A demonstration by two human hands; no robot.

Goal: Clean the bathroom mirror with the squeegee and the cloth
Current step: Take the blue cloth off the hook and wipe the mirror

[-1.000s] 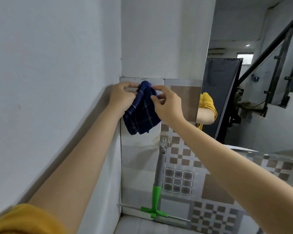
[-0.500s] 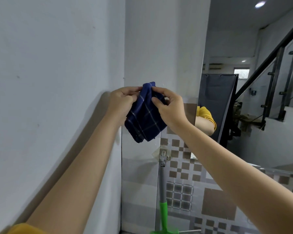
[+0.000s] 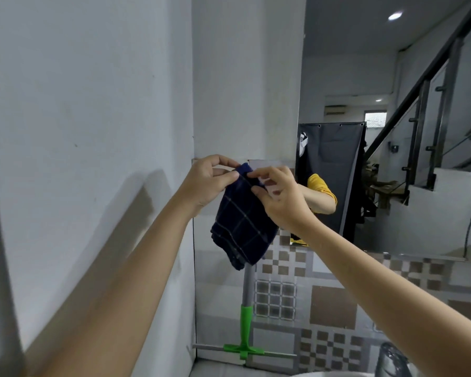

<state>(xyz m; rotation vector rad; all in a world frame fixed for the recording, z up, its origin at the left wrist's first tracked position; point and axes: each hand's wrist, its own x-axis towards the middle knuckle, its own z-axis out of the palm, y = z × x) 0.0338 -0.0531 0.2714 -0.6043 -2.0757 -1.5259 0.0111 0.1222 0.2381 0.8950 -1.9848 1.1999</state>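
Here, your left hand and your right hand both pinched the top edge of the dark blue checked cloth, fingers closed on the fabric. It hung folded from that pinch with its long axis running down and a little right, in front of the corner where the white painted wall met the mirror.

The grey-handled squeegee with a green neck and crossbar stood upright below the cloth, its handle pointing up and its blade lying flat along the mirror's bottom edge.

The glass reflected brown-and-grey patterned tiles; farther right you saw a yellow sleeve, a dark hanging sheet and a staircase railing.

The cloth hid the top of the squeegee's handle. Your right fingertips were blurred.
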